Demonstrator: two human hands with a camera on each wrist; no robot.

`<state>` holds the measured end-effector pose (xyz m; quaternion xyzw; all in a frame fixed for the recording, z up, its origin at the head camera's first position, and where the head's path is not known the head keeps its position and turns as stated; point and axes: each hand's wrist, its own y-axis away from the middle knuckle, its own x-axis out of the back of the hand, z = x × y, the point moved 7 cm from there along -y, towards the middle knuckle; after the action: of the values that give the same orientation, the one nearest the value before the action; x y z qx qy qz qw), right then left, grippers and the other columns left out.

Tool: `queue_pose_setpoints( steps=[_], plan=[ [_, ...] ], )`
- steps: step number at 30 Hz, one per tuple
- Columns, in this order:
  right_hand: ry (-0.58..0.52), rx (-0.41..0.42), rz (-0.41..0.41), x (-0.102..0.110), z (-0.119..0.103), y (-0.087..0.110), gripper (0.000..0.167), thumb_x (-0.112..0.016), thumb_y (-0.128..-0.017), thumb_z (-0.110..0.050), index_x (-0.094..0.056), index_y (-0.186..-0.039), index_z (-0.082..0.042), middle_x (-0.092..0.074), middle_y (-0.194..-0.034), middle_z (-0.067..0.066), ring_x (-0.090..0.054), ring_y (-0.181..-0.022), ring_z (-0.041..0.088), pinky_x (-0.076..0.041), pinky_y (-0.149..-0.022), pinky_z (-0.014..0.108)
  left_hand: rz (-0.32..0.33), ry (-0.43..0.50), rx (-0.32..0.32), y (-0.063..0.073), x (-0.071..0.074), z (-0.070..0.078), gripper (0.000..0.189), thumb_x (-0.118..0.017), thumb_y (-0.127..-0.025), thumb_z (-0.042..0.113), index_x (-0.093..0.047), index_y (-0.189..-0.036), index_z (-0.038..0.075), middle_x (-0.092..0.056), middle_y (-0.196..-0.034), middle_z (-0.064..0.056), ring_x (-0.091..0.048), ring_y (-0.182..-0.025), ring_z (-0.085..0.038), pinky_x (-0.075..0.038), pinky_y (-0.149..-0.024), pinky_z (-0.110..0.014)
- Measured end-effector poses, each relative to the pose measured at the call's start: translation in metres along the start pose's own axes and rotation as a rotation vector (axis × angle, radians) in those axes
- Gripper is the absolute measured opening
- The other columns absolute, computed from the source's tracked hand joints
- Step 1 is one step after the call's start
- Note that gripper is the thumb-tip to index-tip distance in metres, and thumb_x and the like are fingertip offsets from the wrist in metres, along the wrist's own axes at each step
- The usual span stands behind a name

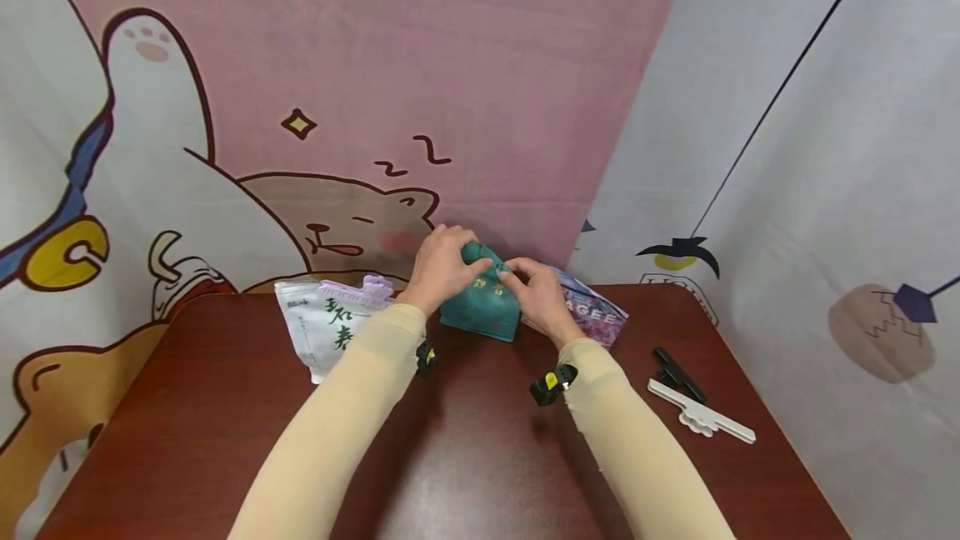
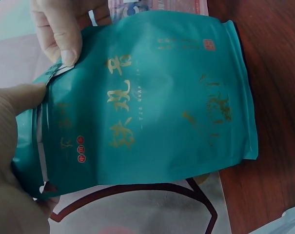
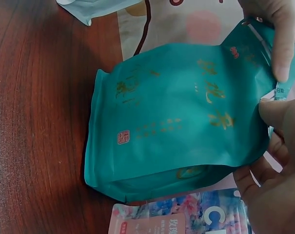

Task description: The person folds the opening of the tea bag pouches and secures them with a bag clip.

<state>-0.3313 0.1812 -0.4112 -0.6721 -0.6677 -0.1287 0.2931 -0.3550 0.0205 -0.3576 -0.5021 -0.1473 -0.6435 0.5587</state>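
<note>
A teal tea bag (image 1: 480, 307) with gold characters stands at the back of the table, its top edge between both hands. My left hand (image 1: 444, 267) grips the top left of the bag, thumb (image 2: 25, 97) on the front near a torn strip along the mouth. On the other side my right hand (image 1: 542, 298) pinches the top right corner, thumb (image 3: 276, 114) on the front and fingers behind. In the left wrist view the bag's front (image 2: 152, 97) looks full and smooth, with the upper part bent over slightly.
Left of the bag stands a white pouch (image 1: 311, 332) with a lilac sealing clip (image 1: 356, 294) across its top. A colourful pouch (image 1: 596, 311) leans behind the right hand. On the right lie a black clip (image 1: 681, 375) and a white clip (image 1: 701, 413). A printed cloth (image 1: 525, 90) hangs behind.
</note>
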Motion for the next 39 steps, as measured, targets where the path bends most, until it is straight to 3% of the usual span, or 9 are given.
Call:
queue_pose_setpoints(
  steps=[8,14,24,31,39],
  plan=[
    [-0.015,0.0,-0.022,0.001,-0.001,0.001,0.02,-0.064,-0.104,-0.018,-0.073,-0.116,-0.006,-0.072,-0.109,0.013,-0.064,-0.094,0.028,-0.052,-0.082,0.043,-0.001,-0.045,0.031,0.0,-0.004,0.002,0.038,-0.087,-0.084,0.04,-0.074,-0.105,0.01,-0.069,-0.103,-0.006,-0.057,-0.1,-0.027,-0.048,-0.091,-0.044],
    [0.024,0.034,-0.017,0.002,-0.004,0.002,0.02,-0.064,-0.104,-0.018,-0.073,-0.115,-0.004,-0.07,-0.11,0.014,-0.063,-0.092,0.03,-0.052,-0.083,0.047,-0.002,-0.052,0.034,0.001,-0.003,0.001,0.037,-0.086,-0.085,0.041,-0.074,-0.103,0.01,-0.069,-0.101,-0.005,-0.057,-0.099,-0.027,-0.047,-0.092,-0.045],
    [0.072,0.056,-0.016,0.007,-0.006,0.008,0.025,-0.065,-0.103,-0.018,-0.07,-0.122,-0.003,-0.066,-0.119,0.015,-0.064,-0.104,0.032,-0.053,-0.092,0.05,-0.032,-0.071,0.039,0.0,-0.004,0.001,0.04,-0.085,-0.085,0.044,-0.075,-0.105,0.01,-0.07,-0.103,-0.005,-0.058,-0.097,-0.027,-0.047,-0.094,-0.046],
    [0.094,0.084,0.033,0.019,-0.003,0.014,0.026,-0.066,-0.099,-0.01,-0.068,-0.123,0.001,-0.065,-0.121,0.018,-0.065,-0.107,0.035,-0.053,-0.094,0.05,-0.04,-0.062,0.047,-0.002,-0.005,0.0,0.041,-0.085,-0.085,0.044,-0.076,-0.106,0.01,-0.07,-0.104,-0.005,-0.059,-0.098,-0.027,-0.046,-0.095,-0.045],
    [0.085,0.1,0.054,0.03,0.004,0.023,0.026,-0.065,-0.097,-0.007,-0.069,-0.122,0.001,-0.066,-0.118,0.017,-0.066,-0.099,0.034,-0.054,-0.088,0.051,-0.054,-0.063,0.055,-0.002,-0.007,-0.003,0.043,-0.084,-0.085,0.045,-0.075,-0.109,0.01,-0.07,-0.107,-0.005,-0.059,-0.101,-0.027,-0.045,-0.098,-0.046]
  ],
)
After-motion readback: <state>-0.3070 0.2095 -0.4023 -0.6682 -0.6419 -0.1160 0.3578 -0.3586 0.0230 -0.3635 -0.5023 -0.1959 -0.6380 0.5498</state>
